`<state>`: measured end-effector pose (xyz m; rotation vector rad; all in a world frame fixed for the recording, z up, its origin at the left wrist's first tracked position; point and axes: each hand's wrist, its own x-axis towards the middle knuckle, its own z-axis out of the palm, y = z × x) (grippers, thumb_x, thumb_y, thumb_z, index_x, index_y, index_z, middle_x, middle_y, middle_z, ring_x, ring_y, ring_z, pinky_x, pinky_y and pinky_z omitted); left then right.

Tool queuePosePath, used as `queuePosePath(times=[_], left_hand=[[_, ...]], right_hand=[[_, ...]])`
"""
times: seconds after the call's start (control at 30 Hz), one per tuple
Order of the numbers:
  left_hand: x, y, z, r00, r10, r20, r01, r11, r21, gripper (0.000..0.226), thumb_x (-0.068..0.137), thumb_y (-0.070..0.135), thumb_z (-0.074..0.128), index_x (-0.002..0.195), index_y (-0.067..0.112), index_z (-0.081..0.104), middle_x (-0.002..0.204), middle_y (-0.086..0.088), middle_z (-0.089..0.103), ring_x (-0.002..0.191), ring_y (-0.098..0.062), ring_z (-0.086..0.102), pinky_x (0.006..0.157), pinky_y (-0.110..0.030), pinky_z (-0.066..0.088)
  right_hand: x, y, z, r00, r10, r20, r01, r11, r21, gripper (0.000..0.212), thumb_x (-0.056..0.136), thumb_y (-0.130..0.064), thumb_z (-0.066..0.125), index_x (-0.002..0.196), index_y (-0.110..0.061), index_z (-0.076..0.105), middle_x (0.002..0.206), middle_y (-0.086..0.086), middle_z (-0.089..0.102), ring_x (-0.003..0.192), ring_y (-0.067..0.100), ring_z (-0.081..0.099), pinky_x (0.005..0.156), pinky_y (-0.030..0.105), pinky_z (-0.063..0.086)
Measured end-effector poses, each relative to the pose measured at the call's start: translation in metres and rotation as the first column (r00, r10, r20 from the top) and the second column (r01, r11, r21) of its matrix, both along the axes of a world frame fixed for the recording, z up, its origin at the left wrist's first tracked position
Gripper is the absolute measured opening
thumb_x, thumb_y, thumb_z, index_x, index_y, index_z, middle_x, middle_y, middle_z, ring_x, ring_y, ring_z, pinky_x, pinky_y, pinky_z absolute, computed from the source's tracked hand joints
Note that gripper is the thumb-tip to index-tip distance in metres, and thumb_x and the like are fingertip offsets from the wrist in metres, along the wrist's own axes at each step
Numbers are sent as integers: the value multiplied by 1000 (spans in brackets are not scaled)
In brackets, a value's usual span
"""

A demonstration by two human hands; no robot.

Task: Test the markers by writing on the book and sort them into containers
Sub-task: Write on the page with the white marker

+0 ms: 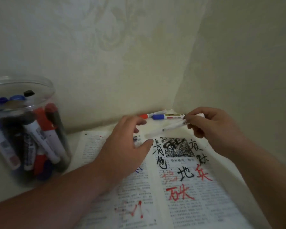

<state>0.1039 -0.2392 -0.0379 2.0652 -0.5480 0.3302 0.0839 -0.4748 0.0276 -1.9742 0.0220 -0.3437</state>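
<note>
Head view, left to right. Clear jar (pixel 45 86) stands far left, well apart from the hands, packed with markers leaning at all angles. Its left side is cut off by the frame edge and the contents are smeared, so no count and no telling tested from untested.

Left hand (pixel 122 146) hovers over the open book (pixel 196 204), fingers loosely curved, thumb and forefinger apart, gripping nothing. It covers the upper part of the left page.

Red-capped marker (pixel 153 114) and blue-capped marker (pixel 168 116) lie side by side against the wall (pixel 139 63), just beyond the book.

Held marker (pixel 170 128) slants down toward the left hand, pinched at its upper end by the right hand (pixel 211 128), whose fingers hide that end. The lower end is motion-blurred: cap on or off, cannot tell.

Likely step: uncapping or readying for a test stroke. To do it well:
- steady the barrel with the right hand and pull the cap straight off with the left
- write on an unmarked patch, since the right page is crowded with black and red strokes
- press lightly and judge the ink before picking a container

Only one container is visible; any second one is out of frame.
</note>
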Motion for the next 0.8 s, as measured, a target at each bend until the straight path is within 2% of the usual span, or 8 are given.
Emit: queuePosePath(times=[0.1, 0.2, 0.3, 0.43, 0.53, 0.63, 0.7, 0.8], left_hand=[[-6, -2, 3, 984, -112, 139, 88, 982, 165, 44, 89, 54, 64, 128, 37, 50, 124, 26, 46, 119, 4, 44, 97, -14, 35], [-11, -7, 5, 973, -185, 141, 138, 948, 287, 19, 96, 52, 47, 113, 45, 51, 100, 28, 53, 98, 9, 48, 83, -7, 34], [-11, -10, 2, 977, -160, 142, 121, 961, 250, 10, 101, 36, 47, 108, 42, 50, 93, 24, 54, 92, 7, 50, 76, -9, 35], [-13, -13, 5, 975, -183, 122, 148, 955, 256, 18, 100, 41, 40, 115, 39, 52, 101, 21, 55, 96, 4, 52, 78, -9, 37], [-19, -13, 10, 961, -268, 75, 238, 931, 278, 19, 97, 52, 33, 106, 48, 49, 99, 27, 59, 97, 9, 54, 78, -4, 36], [-22, -10, 13, 955, -289, 72, 255, 917, 307, 16, 100, 54, 29, 97, 53, 45, 91, 31, 59, 90, 11, 56, 74, -4, 37], [-24, -9, 16, 951, -297, 87, 258, 916, 306, 15, 100, 54, 32, 99, 52, 47, 88, 33, 60, 81, 10, 58, 69, -6, 39], [-25, -8, 19, 946, -304, 111, 265, 924, 276, 22, 98, 56, 38, 109, 43, 53, 82, 23, 63, 70, 3, 59, 61, -9, 39]], right_hand=[[-13, 1, -11, 994, 106, -5, -104, 977, 189, 17, 91, -13, 69, 74, -11, 74, 65, 8, 61, 61, 23, 46, 51, 29, 36], [-19, 11, -24, 977, 211, 16, -207, 940, 272, 15, 85, -27, 71, 81, -14, 75, 70, 8, 62, 69, 28, 49, 56, 34, 39], [-24, 18, -30, 960, 268, 82, -280, 904, 324, 21, 82, -28, 76, 88, -9, 72, 69, 8, 59, 64, 25, 49, 55, 31, 42], [-32, 26, -33, 949, 297, 104, -315, 901, 298, 16, 87, -15, 73, 101, -8, 71, 69, 7, 60, 62, 24, 50, 55, 32, 44], [-36, 33, -40, 934, 348, 79, -356, 917, 181, 7, 93, -16, 69, 99, -17, 73, 69, -7, 67, 61, 8, 59, 61, 23, 46], [-36, 33, -42, 925, 369, 94, -380, 914, 143, 8, 96, -18, 66, 98, -16, 73, 69, -10, 67, 62, 3, 60, 62, 18, 46], [-36, 32, -40, 905, 400, 145, -421, 889, 179, 10, 96, -20, 64, 96, -15, 73, 71, -7, 67, 64, 7, 60, 62, 21, 47], [-42, 29, -33, 854, 462, 239, -506, 845, 174, 11, 91, -17, 65, 96, -9, 71, 74, -7, 68, 67, 5, 62, 63, 17, 47]])
